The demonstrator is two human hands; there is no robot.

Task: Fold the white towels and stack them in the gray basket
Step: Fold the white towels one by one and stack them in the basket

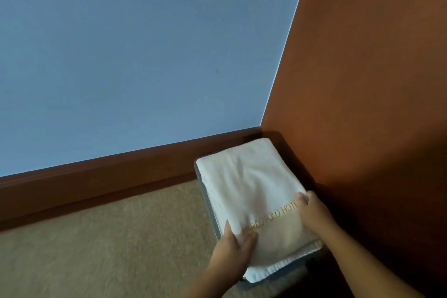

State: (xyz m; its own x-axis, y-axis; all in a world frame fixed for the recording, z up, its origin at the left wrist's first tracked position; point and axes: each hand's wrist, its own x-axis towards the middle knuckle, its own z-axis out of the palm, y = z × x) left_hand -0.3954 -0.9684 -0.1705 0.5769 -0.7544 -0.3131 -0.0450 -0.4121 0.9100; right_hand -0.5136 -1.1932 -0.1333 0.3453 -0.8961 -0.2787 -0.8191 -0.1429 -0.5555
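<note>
A folded white towel (pixel 246 184) with gold lettering lies on top of a stack in the gray basket (pixel 205 203), which sits on the floor in the room's corner. Only the basket's left rim and a bit of its near edge show. My left hand (pixel 232 247) rests on the towel's near left corner, thumb on the side and fingers flat on top. My right hand (pixel 312 208) presses on the towel's right edge with the fingers laid over it.
Beige carpet (pixel 108 244) spreads to the left of the basket. A brown skirting board (pixel 108 176) runs under the blue wall (pixel 133 55). An orange-brown wall (pixel 375 104) stands close on the basket's right.
</note>
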